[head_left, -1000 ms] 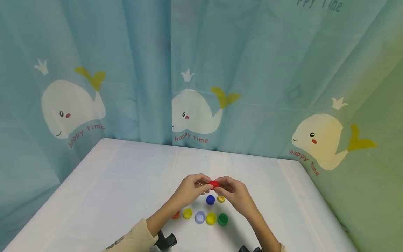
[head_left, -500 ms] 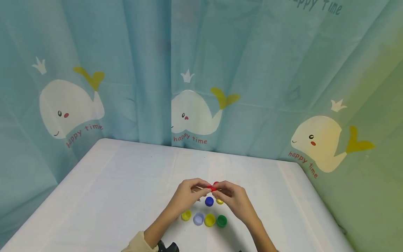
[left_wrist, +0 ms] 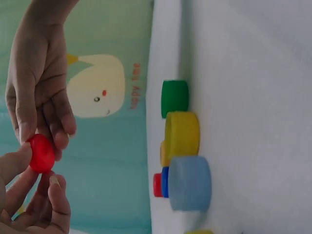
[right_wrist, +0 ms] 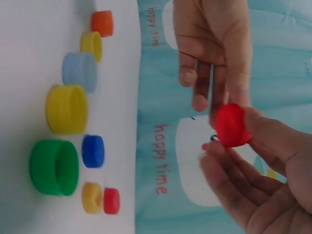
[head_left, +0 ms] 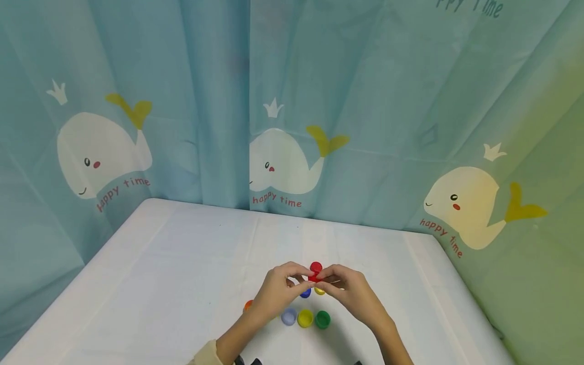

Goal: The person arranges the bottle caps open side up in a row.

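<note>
Both hands hold one red bottle cap [head_left: 314, 278] between them, raised over the white table. My left hand [head_left: 280, 291] pinches its left side with thumb and fingertips. From the other side, the thumb and fingers of my right hand [head_left: 358, 295] grip it too. The cap's round face [left_wrist: 43, 153] shows in the left wrist view. Beyond the hands a second red cap [head_left: 316, 266] stands on the table. A blue cap [head_left: 305, 292] and a small yellow cap [head_left: 320, 291] lie just below the hands, partly covered by them in the head view.
Closer to me a row holds a light blue cap [head_left: 289, 317], a larger yellow cap [head_left: 305, 318], a green cap [head_left: 323, 319], an orange cap [right_wrist: 102, 23] and another yellow cap [right_wrist: 91, 47]. A whale-print curtain [head_left: 219, 126] hangs behind the table [head_left: 182, 284].
Both hands have come slightly lower and nearer with the held cap, uncovering the red cap beyond them. The left forearm now covers the yellow cap in the near row.
</note>
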`<state>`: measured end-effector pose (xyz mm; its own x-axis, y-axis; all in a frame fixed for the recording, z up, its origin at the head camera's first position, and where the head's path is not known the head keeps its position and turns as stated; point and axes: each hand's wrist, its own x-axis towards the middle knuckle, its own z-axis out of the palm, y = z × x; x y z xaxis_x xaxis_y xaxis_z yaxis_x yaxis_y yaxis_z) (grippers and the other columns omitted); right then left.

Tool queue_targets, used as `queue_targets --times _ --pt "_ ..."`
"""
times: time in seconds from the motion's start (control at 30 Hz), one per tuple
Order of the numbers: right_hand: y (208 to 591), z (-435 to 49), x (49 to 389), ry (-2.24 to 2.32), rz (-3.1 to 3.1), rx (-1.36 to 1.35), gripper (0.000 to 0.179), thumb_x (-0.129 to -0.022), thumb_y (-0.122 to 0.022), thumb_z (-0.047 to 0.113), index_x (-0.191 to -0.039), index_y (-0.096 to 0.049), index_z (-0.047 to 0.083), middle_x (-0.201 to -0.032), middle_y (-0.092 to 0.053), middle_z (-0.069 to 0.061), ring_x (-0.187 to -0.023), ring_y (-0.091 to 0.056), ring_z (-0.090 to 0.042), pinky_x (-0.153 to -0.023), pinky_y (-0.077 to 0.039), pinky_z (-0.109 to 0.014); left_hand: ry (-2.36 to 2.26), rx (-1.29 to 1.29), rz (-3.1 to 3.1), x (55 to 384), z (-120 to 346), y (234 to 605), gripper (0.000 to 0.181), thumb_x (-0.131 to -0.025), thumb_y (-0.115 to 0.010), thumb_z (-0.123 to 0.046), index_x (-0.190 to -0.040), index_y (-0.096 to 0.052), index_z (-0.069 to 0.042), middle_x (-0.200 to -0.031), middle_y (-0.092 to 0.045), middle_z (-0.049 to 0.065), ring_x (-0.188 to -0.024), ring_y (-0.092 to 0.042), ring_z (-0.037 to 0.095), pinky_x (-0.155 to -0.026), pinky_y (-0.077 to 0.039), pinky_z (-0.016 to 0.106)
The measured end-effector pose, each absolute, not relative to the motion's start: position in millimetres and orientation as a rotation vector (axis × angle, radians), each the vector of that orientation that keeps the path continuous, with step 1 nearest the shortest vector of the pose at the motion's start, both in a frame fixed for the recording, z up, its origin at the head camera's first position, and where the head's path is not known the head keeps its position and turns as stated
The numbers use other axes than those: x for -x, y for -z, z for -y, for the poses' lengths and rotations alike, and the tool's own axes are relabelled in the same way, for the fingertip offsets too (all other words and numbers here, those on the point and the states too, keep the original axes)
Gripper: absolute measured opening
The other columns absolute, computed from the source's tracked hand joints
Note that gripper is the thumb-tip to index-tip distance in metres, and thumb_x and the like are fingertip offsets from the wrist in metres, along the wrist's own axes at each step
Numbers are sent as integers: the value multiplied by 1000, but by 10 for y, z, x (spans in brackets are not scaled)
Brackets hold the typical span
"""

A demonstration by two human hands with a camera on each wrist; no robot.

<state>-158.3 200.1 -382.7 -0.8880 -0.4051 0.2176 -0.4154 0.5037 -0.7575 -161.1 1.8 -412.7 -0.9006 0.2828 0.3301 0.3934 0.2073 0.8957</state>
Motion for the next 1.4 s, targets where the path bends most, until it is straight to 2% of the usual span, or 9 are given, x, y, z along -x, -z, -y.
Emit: queue_targets --times 0.17,0.3,0.4,0.6,0.8,1.17,1.4 --pt "3802 -2076 1577 -1310 2780 -818 17 -87 -69 23 -103 -65 19 -96 -65 11 -85 -64 -10 -77 -51 -27 1802 669 2368 1564 -99 4158 18 -85 -72 -23 -99 -73 -11 -96 -63 -6 -80 -58 8 -68 -51 22" --pt "3809 -2113 1564 -1242 2827 -823 32 -88 -68 25 -116 -62 12 -105 -64 9 -87 -64 -8 -78 -51 -26 1821 672 2395 1533 -148 4176 21 -86 -70 -21 -103 -72 -9 -99 -61 -5 -82 -57 7 -70 -50 21" --pt "3814 -2133 1547 -1185 2886 -837 36 -88 -68 23 -119 -61 5 -105 -64 5 -87 -63 -9 -77 -51 -24 1851 671 2409 1513 -174 4192 22 -88 -68 -21 -106 -70 -9 -98 -63 -5 -81 -58 7 -70 -50 21" --pt "3826 -2165 1536 -1046 2989 -908 26 -85 -70 13 -107 -65 1 -92 -63 5 -80 -61 -8 -71 -51 -22 1863 766 2442 1484 -228 4252 21 -90 -65 -21 -109 -66 -11 -92 -65 -7 -78 -58 7 -67 -50 21" --pt "3864 -2176 1519 -992 3075 -896 24 -81 -73 11 -102 -66 1 -86 -62 6 -74 -57 -8 -65 -50 -23 1829 865 2514 1434 -233 4316 25 -91 -64 -19 -115 -62 -14 -105 -65 -6 -87 -57 5 -65 -49 20" --pt "3927 -2195 1490 -913 3144 -835 20 -78 -75 8 -94 -64 4 -82 -56 4 -74 -55 -13 -64 -49 -23 1453 1066 2724 1443 -269 4336 39 -90 -64 -24 -125 -56 -9 -115 -61 -7 -96 -58 10 -81 -48 24" --pt "3956 -2237 1506 -827 3172 -796 18 -76 -75 3 -89 -62 6 -77 -52 4 -70 -51 -13 -60 -47 -23 1340 1145 2812 1466 -329 4323 46 -85 -60 -9 -131 -53 -11 -120 -59 -10 -102 -51 8 -82 -45 23"
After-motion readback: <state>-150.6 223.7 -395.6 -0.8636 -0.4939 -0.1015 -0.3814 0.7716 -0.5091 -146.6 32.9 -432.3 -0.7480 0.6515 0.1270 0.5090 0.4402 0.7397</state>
